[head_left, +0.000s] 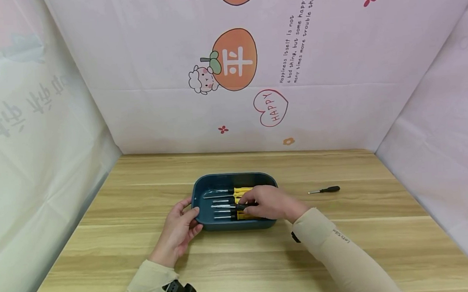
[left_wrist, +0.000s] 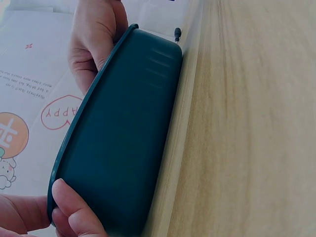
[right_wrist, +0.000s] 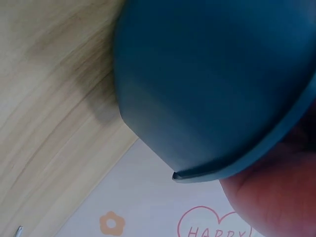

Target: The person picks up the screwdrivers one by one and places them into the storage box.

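A dark teal rectangular box (head_left: pixel 239 225) stands on the table, with several yellow-and-black-handled screwdrivers (head_left: pixel 239 191) lying side by side in it, shafts to the left. At its left end my left hand (head_left: pixel 179 226) grips the rim, thumb on one side and fingers on the other. In the left wrist view, the fingertips (left_wrist: pixel 74 202) press the box's outer wall. My right hand (head_left: pixel 268 202) reaches over the right end and pinches a black-handled screwdriver (head_left: pixel 223 206) just above the others. This hand covers most of the handles; in the right wrist view, the box wall hides its fingers.
Another black-handled screwdriver (head_left: pixel 330 189) lies on the wooden table (head_left: pixel 243 272), right of the box. Behind the table hangs a printed white cloth (head_left: pixel 153 102), with more cloth on both sides.
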Demonstrator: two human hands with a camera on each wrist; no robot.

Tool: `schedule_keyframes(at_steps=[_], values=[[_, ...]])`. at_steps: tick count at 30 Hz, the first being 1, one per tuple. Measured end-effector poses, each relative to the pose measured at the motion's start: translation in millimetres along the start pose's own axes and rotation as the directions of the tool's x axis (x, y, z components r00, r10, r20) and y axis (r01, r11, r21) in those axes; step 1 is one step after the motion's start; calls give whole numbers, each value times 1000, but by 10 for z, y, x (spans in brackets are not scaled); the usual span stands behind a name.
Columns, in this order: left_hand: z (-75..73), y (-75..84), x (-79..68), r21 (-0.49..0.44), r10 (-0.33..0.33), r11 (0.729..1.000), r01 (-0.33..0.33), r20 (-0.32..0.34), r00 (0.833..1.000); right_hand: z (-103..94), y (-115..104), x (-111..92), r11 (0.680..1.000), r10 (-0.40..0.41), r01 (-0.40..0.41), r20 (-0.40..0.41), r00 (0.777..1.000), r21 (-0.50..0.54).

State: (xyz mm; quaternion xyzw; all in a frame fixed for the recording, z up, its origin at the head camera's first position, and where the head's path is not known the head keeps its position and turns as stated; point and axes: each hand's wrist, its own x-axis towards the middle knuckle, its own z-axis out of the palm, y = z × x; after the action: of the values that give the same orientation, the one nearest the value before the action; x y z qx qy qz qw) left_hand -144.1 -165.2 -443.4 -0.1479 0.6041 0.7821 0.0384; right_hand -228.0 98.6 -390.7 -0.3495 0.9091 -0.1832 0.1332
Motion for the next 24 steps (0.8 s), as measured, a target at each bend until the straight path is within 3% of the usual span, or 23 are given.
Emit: schedule_keyframes(at_steps=[24], values=[[4,-3,-5,2,10,1000,-10,0,1000,34,51,69,999,0,-6,145,989,44]])
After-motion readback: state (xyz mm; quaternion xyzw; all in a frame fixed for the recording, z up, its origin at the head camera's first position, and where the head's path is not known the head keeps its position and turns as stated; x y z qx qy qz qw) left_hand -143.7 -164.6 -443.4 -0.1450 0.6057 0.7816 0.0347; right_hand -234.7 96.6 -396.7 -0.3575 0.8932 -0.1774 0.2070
